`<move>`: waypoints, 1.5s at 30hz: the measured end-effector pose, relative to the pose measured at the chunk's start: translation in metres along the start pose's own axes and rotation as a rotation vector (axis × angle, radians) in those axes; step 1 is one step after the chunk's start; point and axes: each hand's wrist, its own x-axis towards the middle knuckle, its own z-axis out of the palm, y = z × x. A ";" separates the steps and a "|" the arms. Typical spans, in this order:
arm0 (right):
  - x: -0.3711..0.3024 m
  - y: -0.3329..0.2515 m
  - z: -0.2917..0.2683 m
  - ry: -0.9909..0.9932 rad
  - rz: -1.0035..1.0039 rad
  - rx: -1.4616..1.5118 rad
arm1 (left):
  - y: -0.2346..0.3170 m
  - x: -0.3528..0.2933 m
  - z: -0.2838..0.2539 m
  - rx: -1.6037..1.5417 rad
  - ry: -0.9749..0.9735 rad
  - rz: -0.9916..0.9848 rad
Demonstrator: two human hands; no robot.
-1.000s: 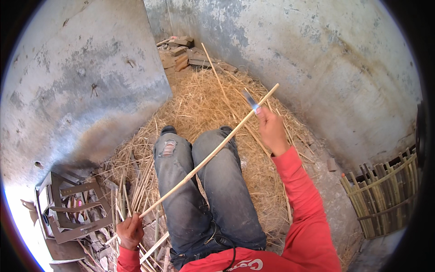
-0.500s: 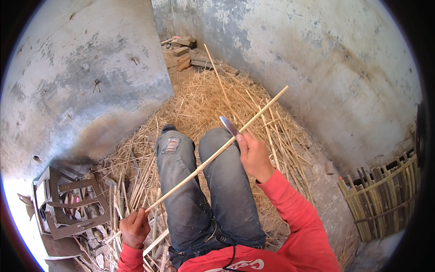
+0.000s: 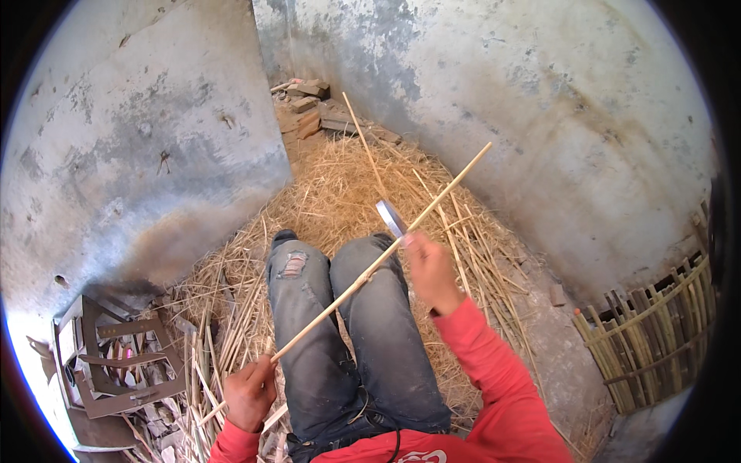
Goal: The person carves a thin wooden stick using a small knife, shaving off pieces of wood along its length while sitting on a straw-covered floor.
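Observation:
A long pale stick [image 3: 328,309], which looks like split bamboo or cane, slants over my thighs from lower left to upper right. My left hand [image 3: 251,392] is closed round its lower part, with the tail end poking out below the fist. Near the knees my right hand [image 3: 432,270] grips a knife, its handle hidden in the fingers. The knife's curved blade [image 3: 391,218] points up and left and lies across the stick, touching it. My right thumb rests close to where blade and stick meet.
Straw shavings [image 3: 332,185] and loose strips [image 3: 482,258] cover the floor. Bricks [image 3: 309,104] lie in the far corner. A broken wooden frame [image 3: 131,363] stands at left, a slatted stick panel [image 3: 656,332] at right. Stained walls [image 3: 540,116] close in both sides.
My left hand has shifted right, and the stick now lies steeper. The knife and my right hand have barely moved. My right knee has come left, nearer the other.

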 end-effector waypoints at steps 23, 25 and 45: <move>-0.005 -0.002 0.007 -0.005 -0.323 -0.264 | -0.010 -0.028 0.001 0.059 0.052 -0.011; 0.022 -0.002 -0.008 -0.051 -0.013 -0.176 | -0.003 -0.029 0.001 0.000 0.051 -0.023; -0.011 -0.002 0.004 -0.070 -0.157 -0.157 | 0.018 -0.006 0.015 -0.148 -0.056 -0.140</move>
